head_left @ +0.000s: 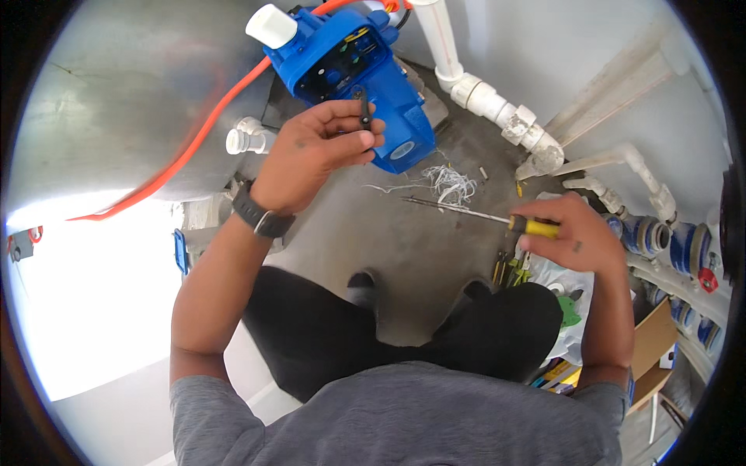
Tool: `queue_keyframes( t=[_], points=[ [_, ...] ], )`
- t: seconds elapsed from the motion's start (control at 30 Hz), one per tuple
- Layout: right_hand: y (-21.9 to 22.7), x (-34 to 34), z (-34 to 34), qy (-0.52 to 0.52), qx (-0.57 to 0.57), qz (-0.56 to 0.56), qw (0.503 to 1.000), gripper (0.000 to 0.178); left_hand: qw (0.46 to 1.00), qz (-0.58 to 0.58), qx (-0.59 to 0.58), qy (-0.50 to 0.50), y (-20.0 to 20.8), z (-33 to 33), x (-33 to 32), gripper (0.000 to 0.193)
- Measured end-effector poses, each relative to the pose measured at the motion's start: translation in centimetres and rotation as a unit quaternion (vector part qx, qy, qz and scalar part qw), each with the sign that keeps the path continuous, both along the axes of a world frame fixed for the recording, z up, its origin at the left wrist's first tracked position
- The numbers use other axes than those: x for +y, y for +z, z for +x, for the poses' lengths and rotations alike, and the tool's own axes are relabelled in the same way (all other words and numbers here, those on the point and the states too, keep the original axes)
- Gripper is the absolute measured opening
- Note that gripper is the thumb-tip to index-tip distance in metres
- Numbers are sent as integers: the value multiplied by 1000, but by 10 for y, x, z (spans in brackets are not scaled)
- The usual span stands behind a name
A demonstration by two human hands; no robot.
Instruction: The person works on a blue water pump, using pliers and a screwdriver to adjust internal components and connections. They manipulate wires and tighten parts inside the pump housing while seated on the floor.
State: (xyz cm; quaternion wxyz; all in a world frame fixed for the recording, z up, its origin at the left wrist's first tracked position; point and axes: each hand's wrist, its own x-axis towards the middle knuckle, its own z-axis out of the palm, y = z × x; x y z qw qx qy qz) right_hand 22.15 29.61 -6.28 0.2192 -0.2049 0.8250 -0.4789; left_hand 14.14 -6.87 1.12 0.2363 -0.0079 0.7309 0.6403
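Between the thumb and fingers of my left hand (322, 147) is a small black elongated part (364, 109), with what look like round holes or screws in it. That hand is raised in front of a blue pump controller housing (404, 128), whose open compartment shows wires and a dark inside. Whether the part touches the housing, I cannot tell. My right hand (579, 231) is closed round the yellow and black handle of a screwdriver (482, 214). Its long shaft points left over the floor, apart from the housing. A white pipe fitting (272, 26) sticks out of the housing's upper left.
A tangle of white string (451, 186) lies on the grey floor (342, 233). White pipes (497, 113) run down the right side. An orange hose (194, 144) curves across the metal tank at left. Several hand tools (509, 268) and a cardboard box (653, 342) are by my right knee.
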Motion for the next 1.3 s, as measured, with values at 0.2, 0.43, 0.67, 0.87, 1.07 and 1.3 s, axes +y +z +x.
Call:
queue_keyframes(
  t=[0.2,0.43,0.67,0.87,1.07,1.3],
  points=[
    [31,25,20,-165,-24,-27,986,37,999,5,49,21,-35,-26,39,44],
    [49,-24,13,-262,85,16,961,34,989,87,76,92,-71,-40,56,44],
    [70,-50,-20,-230,119,122,958,33,976,106,120,146,-93,-41,63,39],
    [67,-65,-24,-236,161,100,953,33,947,139,221,186,-95,-59,54,36],
    [41,-77,-8,-291,98,37,951,34,931,186,248,193,-101,-65,50,37],
    [29,-86,-10,-284,94,48,953,36,933,165,263,180,-108,-65,50,33]
  ],
)
